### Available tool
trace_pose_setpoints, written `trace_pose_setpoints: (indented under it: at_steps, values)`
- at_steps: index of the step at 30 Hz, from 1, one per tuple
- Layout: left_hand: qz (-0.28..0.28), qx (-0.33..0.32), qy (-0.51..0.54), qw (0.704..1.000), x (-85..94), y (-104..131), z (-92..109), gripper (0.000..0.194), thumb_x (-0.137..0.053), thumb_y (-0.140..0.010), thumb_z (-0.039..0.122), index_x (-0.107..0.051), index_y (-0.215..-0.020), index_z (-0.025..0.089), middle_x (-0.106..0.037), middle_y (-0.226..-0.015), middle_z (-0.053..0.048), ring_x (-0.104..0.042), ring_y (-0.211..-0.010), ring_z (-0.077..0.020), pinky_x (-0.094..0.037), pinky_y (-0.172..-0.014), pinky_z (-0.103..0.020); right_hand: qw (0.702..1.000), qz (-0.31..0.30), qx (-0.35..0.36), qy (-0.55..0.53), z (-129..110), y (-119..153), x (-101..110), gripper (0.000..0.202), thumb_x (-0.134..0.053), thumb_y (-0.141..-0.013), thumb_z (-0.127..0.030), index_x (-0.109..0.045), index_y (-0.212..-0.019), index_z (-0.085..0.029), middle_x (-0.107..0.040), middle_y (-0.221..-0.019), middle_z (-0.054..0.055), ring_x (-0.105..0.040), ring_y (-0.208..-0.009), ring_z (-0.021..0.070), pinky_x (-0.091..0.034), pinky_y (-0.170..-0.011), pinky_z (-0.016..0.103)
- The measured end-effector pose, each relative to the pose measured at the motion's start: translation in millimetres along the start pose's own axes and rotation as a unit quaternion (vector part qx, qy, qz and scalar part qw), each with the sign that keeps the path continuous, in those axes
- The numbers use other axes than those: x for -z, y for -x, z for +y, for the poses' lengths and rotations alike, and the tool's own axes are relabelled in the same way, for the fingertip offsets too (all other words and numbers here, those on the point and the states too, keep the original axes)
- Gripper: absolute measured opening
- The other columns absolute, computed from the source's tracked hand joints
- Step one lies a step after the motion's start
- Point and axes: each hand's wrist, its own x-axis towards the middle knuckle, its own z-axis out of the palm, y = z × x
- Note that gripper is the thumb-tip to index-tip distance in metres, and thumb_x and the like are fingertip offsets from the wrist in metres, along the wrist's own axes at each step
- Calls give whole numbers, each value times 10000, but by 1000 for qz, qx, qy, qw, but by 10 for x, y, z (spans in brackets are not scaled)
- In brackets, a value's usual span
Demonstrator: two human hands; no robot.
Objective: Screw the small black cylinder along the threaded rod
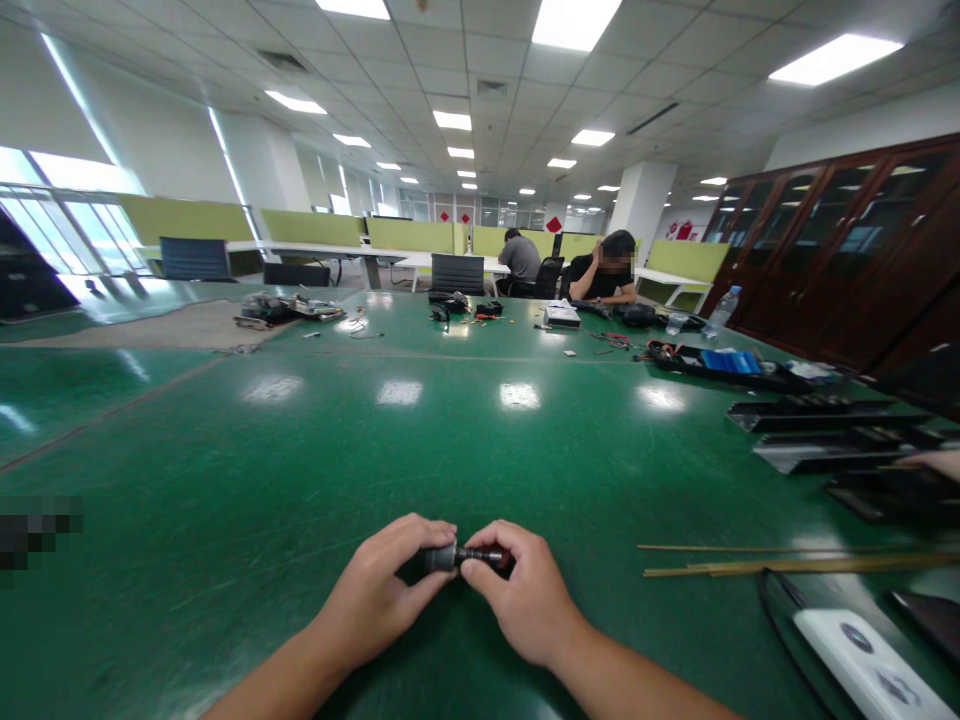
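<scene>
Near the front of the green table, my left hand (388,580) is closed around a short dark grey cylinder (441,558), thumb below and fingers above. From its right end runs a thin dark ridged shaft (472,554), in line with the cylinder. My right hand (525,590) pinches this shaft between thumb and fingers, close to a dark reddish end piece (501,558). The two hands nearly meet at the fingertips. Fingers hide parts of both pieces, so their exact kind and how they join cannot be made out.
On the right lie thin brass-coloured rods (750,568), a white power strip (870,655) with a black cable, and black metal channels (832,412). A co-worker's hand (930,462) reaches in there. Farther back are a parts tray (697,368), a bottle (724,312) and seated people.
</scene>
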Motion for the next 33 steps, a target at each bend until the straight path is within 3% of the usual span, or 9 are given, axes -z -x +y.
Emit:
trace_pose_setpoints:
  at_steps: [21,33]
  values:
    - [-2,2,4,1000,15,8,-6,286,-679,-874,159,-617,-1145,224,-670,-1118,-86,-644,-1046,-196,-550,-905,-338,1000,-5,-13,-28,34,-5,0,88,-648,-794,-132,-700,-852,-173,-627,-772,-8,-562,-716,137,-410,-657,236]
    - [4,4,7,1000,22,24,-22,323,-703,-860,153,-611,-1155,247,-670,-1121,-52,-642,-1042,-169,-541,-913,-315,999,-7,-25,-39,67,-16,-8,77,-648,-804,-160,-699,-861,-167,-614,-752,-11,-539,-685,128,-395,-634,234]
